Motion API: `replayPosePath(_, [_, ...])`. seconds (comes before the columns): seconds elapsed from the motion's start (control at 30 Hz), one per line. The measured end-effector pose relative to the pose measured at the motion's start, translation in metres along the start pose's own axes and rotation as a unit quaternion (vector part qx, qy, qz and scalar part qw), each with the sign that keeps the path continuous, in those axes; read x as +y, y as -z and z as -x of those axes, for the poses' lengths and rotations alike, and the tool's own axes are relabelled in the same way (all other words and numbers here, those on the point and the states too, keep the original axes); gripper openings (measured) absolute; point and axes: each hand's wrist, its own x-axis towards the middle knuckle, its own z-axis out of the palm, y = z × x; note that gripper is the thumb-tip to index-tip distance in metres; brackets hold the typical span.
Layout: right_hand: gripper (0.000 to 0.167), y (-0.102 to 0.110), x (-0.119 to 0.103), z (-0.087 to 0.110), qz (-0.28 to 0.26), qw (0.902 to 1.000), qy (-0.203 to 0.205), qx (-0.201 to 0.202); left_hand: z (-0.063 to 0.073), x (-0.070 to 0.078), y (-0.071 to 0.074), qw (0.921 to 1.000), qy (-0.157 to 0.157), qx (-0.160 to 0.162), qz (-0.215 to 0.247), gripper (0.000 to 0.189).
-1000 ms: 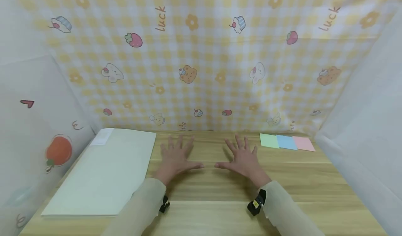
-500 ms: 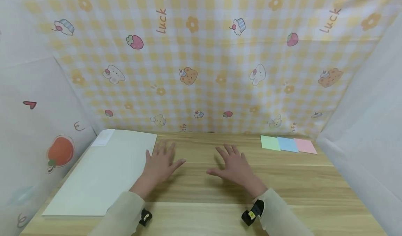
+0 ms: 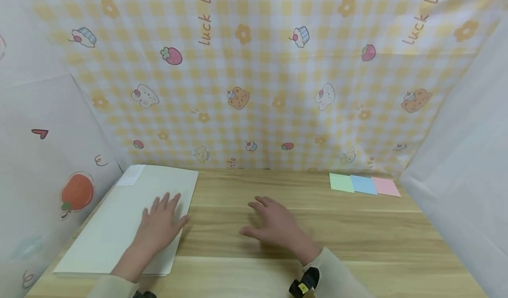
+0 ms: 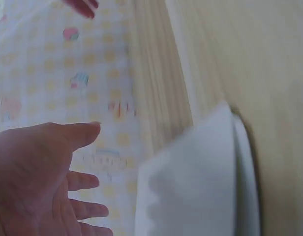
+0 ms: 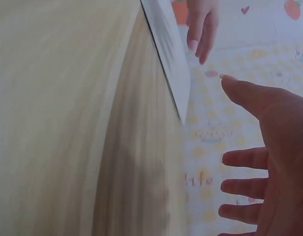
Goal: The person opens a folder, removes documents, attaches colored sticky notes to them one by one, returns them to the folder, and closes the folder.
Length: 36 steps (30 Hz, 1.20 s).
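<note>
Large white sheets (image 3: 103, 232), layered like a folder or a paper stack, lie at the left of the wooden table. Above their right part hovers my left hand (image 3: 158, 229), palm down with fingers spread. In the left wrist view a gap separates that hand (image 4: 33, 177) from the sheets (image 4: 191, 201), whose near edge shows two layers slightly apart. My right hand (image 3: 274, 223) hangs over the bare wood at mid-table, thumb out, fingers slightly bent, holding nothing. The right wrist view shows the same hand (image 5: 284, 142) with relaxed fingers.
Green (image 3: 341, 182), blue (image 3: 363, 184) and pink (image 3: 386, 186) paper squares lie in a row at the back right. A small white label (image 3: 131, 175) sits on the sheets' far left corner. A yellow checked cloth (image 3: 262, 77) hangs behind the wooden table (image 3: 357, 227).
My left hand has swung left and toward me, from the bare wood to over the white sheets. The right hand has drifted left and a little nearer, its fingers less spread.
</note>
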Motion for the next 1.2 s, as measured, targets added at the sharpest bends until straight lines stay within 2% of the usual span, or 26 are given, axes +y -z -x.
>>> replayPosePath(0.33, [0.075, -0.02, -0.028, -0.008, -0.008, 0.9993, 0.029, -0.024, 0.02, -0.059, 0.01, 0.9975, 0.07, -0.009, 0.005, 0.082])
replayPosePath(0.67, [0.075, -0.043, -0.053, -0.02, -0.012, 0.9973, 0.062, -0.038, 0.043, -0.124, 0.019, 0.9923, 0.12, 0.028, -0.004, 0.079])
replayPosePath(0.8, [0.075, -0.052, -0.06, -0.026, -0.013, 0.9958, 0.077, -0.049, 0.044, -0.139, 0.019, 0.9888, 0.148, 0.017, -0.008, 0.085])
replayPosePath(1.0, [0.077, -0.068, -0.069, -0.034, -0.014, 0.993, 0.096, -0.068, 0.047, -0.15, 0.02, 0.9768, 0.209, -0.046, 0.014, 0.095])
replayPosePath(1.2, [0.074, -0.077, -0.077, -0.04, 0.009, 0.9914, 0.118, -0.056, 0.046, -0.154, 0.018, 0.9689, 0.231, -0.084, 0.031, 0.1])
